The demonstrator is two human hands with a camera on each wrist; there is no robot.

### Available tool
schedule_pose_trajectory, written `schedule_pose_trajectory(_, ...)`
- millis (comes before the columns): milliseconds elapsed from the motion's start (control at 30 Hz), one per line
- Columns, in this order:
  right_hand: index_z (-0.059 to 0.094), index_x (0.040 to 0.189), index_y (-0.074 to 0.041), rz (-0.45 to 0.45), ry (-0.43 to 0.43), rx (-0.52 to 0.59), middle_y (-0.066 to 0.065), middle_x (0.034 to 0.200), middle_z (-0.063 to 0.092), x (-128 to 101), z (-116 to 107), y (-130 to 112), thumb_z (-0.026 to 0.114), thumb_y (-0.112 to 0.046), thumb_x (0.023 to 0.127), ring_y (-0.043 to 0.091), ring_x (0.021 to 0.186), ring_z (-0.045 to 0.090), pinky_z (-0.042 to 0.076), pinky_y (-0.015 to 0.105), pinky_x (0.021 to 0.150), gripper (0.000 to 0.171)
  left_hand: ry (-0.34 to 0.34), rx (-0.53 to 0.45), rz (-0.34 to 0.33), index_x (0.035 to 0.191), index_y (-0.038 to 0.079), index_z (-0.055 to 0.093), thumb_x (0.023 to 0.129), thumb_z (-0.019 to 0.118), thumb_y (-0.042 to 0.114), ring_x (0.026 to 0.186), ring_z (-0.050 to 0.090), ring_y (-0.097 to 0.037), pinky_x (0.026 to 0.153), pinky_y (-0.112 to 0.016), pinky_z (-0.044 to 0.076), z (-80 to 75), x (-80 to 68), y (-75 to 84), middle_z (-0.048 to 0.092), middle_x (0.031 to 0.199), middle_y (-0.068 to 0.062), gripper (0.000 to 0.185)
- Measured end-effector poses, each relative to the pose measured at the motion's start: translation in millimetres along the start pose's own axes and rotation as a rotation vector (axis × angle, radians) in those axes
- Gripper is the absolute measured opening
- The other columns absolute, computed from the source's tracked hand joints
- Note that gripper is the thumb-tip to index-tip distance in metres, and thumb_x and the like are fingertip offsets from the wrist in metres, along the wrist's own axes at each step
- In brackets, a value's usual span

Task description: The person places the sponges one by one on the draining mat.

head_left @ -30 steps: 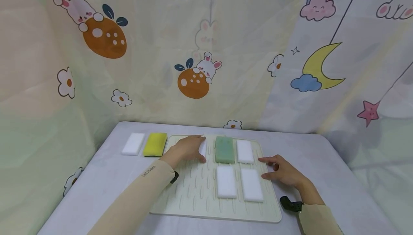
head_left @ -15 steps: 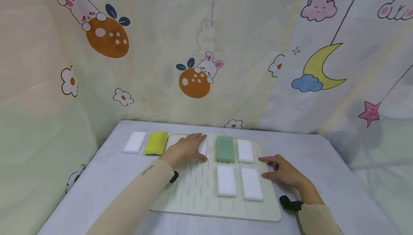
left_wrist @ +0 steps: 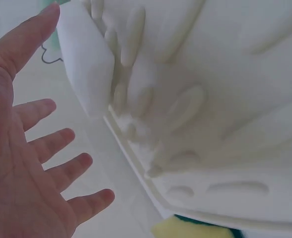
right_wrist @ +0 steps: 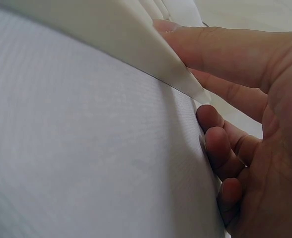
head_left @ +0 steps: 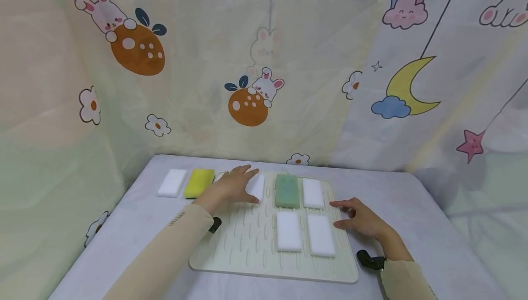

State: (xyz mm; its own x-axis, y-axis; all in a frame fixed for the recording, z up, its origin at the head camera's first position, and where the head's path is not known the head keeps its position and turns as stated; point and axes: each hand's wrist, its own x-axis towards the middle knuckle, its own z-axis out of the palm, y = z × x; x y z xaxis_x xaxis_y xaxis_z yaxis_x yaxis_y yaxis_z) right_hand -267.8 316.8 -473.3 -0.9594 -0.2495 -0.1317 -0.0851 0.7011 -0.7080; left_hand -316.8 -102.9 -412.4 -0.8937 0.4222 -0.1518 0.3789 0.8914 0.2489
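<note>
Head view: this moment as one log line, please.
left hand: spread beside white rectangular sponge | right hand: touches edge of cream ridged rectangular mat

Head camera: high on the near side of the mat [head_left: 231,256], facing forward and down, farthest back; takes in the curtain [head_left: 198,62] beyond the mat. Left wrist: close over the mat, facing its far left corner; shares the white block [left_wrist: 86,64] and yellow sponge [left_wrist: 195,229] with head. Right wrist: low, right of the mat, very near, sighting along its edge, also seen from head.
</note>
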Motion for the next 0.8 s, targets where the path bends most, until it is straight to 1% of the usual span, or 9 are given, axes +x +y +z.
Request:
schedule_pose_trajectory(167,0.066,0.140,-0.015,-0.007,0.000,0.003,0.015,0.121,0.048,-2,-1,-1,0.091,-0.029,0.077,0.024,0.095,0.038,0.036,0.033,0.077,0.069,0.004,0.015,0.023,0.165,0.019,0.030,0.087,0.079,0.055,0.158,0.024,-0.038,0.122,-0.065,0.026,-7.3,-9.4,-7.5,0.025,0.171,-0.012,0.099)
schedule_pose_trajectory(300,0.066,0.140,-0.014,-0.012,0.002,0.009,0.016,0.121,0.049,-4,-1,-3,0.091,-0.028,0.077,0.024,0.095,0.039,0.036,0.034,0.077,0.069,0.006,0.019,0.030,0.164,0.019,0.030,0.087,0.080,0.053,0.158,0.023,-0.039,0.122,-0.065,0.025,-11.8,-18.3,-14.4,0.025,0.171,-0.012,0.098)
schedule_pose_trajectory(400,0.066,0.140,-0.014,-0.011,0.002,0.009,0.016,0.121,0.050,-5,-1,-4,0.091,-0.028,0.077,0.024,0.094,0.039,0.035,0.034,0.076,0.069,0.019,0.024,0.039,0.164,0.018,0.031,0.087,0.080,0.053,0.157,0.024,-0.041,0.121,-0.067,0.025,-13.5,-24.0,-20.8,0.025,0.171,-0.014,0.098)
schedule_pose_trajectory(533,0.066,0.140,-0.014,-0.015,-0.001,0.004,0.016,0.121,0.049,-6,-2,-4,0.091,-0.029,0.078,0.024,0.094,0.038,0.035,0.034,0.076,0.069,0.039,0.051,0.040,0.164,0.016,0.032,0.087,0.079,0.054,0.156,0.026,-0.043,0.120,-0.066,0.027,-16.3,-32.1,-31.7,0.026,0.170,-0.016,0.098)
schedule_pose_trajectory(700,0.065,0.141,-0.014,-0.009,0.002,-0.002,0.016,0.121,0.048,-4,-2,-3,0.090,-0.030,0.078,0.024,0.096,0.038,0.035,0.034,0.077,0.069,0.053,0.063,0.025,0.163,0.014,0.032,0.087,0.079,0.054,0.154,0.027,-0.046,0.119,-0.066,0.029,-21.9,-42.8,-46.4,0.027,0.169,-0.018,0.098)
schedule_pose_trajectory(800,0.065,0.142,-0.014,-0.009,0.002,0.001,0.015,0.121,0.048,-4,-1,-2,0.090,-0.030,0.079,0.024,0.096,0.037,0.034,0.034,0.077,0.070,0.056,0.058,-0.005,0.164,0.015,0.031,0.086,0.079,0.054,0.154,0.027,-0.048,0.118,-0.069,0.028,-24.1,-48.4,-56.5,0.026,0.169,-0.018,0.099)
